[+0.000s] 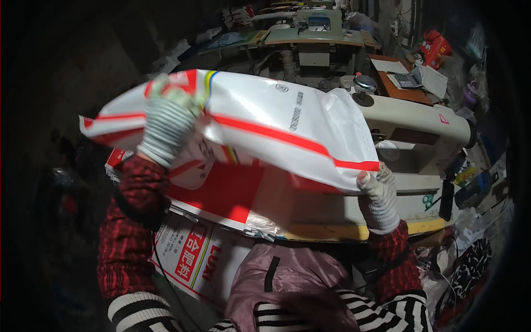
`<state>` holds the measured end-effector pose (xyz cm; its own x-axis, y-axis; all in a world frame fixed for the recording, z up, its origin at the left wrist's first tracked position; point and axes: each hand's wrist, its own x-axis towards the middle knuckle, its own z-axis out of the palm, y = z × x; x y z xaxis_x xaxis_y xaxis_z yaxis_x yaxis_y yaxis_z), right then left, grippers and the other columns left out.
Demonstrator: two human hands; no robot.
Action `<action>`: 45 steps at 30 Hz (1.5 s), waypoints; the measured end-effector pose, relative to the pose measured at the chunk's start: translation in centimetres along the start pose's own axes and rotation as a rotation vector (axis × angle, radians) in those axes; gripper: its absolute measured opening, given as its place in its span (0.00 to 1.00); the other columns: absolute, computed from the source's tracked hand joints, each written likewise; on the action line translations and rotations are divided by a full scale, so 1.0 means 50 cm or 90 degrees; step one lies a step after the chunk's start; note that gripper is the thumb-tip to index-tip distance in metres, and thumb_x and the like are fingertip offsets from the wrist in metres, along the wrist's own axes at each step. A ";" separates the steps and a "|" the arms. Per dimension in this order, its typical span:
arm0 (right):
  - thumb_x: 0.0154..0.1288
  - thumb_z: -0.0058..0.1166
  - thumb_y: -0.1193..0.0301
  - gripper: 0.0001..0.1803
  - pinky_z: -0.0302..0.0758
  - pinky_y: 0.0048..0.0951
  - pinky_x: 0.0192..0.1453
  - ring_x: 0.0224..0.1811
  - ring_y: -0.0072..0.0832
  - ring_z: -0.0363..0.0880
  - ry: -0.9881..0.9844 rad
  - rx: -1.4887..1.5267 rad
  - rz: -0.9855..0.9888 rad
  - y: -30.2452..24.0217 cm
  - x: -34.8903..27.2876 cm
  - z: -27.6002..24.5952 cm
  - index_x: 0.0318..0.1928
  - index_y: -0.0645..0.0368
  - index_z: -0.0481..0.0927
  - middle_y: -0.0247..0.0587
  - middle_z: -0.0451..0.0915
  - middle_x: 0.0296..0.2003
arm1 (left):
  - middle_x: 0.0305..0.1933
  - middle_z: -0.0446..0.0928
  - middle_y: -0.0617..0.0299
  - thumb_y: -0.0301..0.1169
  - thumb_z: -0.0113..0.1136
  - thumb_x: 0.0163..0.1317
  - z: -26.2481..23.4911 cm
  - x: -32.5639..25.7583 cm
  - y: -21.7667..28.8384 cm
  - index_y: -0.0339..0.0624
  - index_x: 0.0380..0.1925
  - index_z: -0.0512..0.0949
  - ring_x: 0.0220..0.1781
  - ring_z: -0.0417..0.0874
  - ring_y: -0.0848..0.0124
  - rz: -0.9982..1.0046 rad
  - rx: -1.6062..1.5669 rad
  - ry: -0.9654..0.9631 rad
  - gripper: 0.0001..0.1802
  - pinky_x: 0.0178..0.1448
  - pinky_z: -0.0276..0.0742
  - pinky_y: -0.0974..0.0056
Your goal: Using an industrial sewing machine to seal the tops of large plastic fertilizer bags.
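Note:
A white sack (265, 110) with red stripes and a narrow blue and yellow band stretches between both my hands, raised above the table. My left hand (170, 122), in a pale knit glove, grips it near its left end, slightly blurred. At the right end, my right hand (381, 199) pinches the lower corner, thumb on top; its glove leaves the thumb tip bare. Beneath the raised sack, more red and white sacks (227, 191) lie on the table, partly hidden. The sewing machine (426, 124) stands just beyond my right hand, its needle area partly covered by the sack.
The table's yellow front edge (326, 231) runs before my lap. Another printed sack (199, 260) hangs lower left. Teal scissors (427, 201) lie right of the machine. A calculator (407, 81) and papers rest on a brown board behind it. A second sewing machine (319, 25) stands farther back.

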<state>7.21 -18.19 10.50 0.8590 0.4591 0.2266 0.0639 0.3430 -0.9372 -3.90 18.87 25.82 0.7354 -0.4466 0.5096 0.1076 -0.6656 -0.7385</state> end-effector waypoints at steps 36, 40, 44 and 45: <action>0.65 0.51 0.70 0.09 0.77 0.23 0.28 0.23 0.22 0.80 -0.524 -0.244 0.597 0.367 -0.123 0.367 0.34 0.64 0.78 0.43 0.83 0.27 | 0.37 0.81 0.39 0.39 0.45 0.69 -0.470 -1.234 0.713 0.29 0.44 0.76 0.38 0.82 0.47 -1.237 -0.127 -0.930 0.21 0.45 0.79 0.50; 0.65 0.53 0.70 0.08 0.76 0.24 0.26 0.22 0.23 0.79 -0.594 -0.212 0.621 0.515 -0.186 0.426 0.32 0.63 0.77 0.41 0.83 0.23 | 0.42 0.80 0.38 0.37 0.44 0.69 -0.509 -1.340 0.800 0.29 0.53 0.71 0.46 0.82 0.48 -1.311 -0.088 -1.132 0.22 0.47 0.79 0.51; 0.66 0.52 0.72 0.07 0.75 0.26 0.24 0.20 0.26 0.79 -0.561 -0.292 0.715 0.597 -0.191 0.466 0.31 0.63 0.76 0.43 0.82 0.22 | 0.47 0.79 0.40 0.38 0.47 0.67 -0.538 -1.268 0.775 0.28 0.55 0.69 0.49 0.83 0.54 -1.519 -0.251 -0.960 0.25 0.49 0.80 0.57; 0.66 0.51 0.73 0.07 0.75 0.26 0.23 0.19 0.27 0.79 -0.515 -0.285 0.730 0.607 -0.180 0.454 0.32 0.63 0.75 0.43 0.81 0.22 | 0.48 0.79 0.41 0.40 0.47 0.67 -0.502 -1.305 0.826 0.30 0.55 0.69 0.49 0.83 0.55 -1.341 -0.189 -1.011 0.25 0.50 0.79 0.57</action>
<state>-10.13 6.69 -13.94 0.0453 0.6731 -0.7382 -0.1630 -0.7241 -0.6702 -64.26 5.50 -26.86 -0.3597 0.8152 -0.4540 0.9066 0.4203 0.0365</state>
